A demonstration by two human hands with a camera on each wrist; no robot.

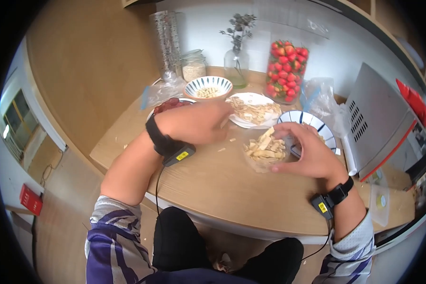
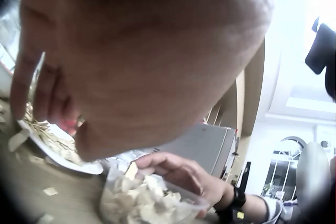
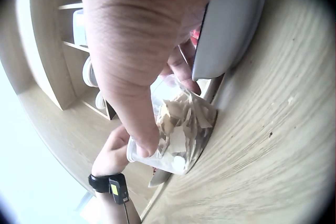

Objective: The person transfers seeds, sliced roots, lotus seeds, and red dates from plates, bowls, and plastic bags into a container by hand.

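My right hand [image 1: 312,151] grips a clear plastic container [image 2: 197,201], thumb on its near side and fingers behind. Pale dried slices [image 1: 265,147] fill the container, which stands close over the wooden table [image 1: 213,189]. To the left, my left hand [image 1: 194,123] hovers at the near left edge of a white plate [image 1: 251,96] bearing thin dried strips [image 1: 253,111]. In the left wrist view its fingers [image 2: 44,95] point down, thumb apart from them, right above a loose pale piece [image 2: 20,139]. The left palm hides part of the plate there.
A blue-striped bowl [image 1: 319,124] sits behind my right hand. Further left are a bowl of pale kernels [image 1: 208,81] and dark red dried fruit [image 1: 170,104]. A tall strawberry jar [image 1: 287,71], a glass vase [image 1: 235,68] and an oat jar [image 1: 193,66] line the wall. A grey appliance [image 1: 374,118] stands right.
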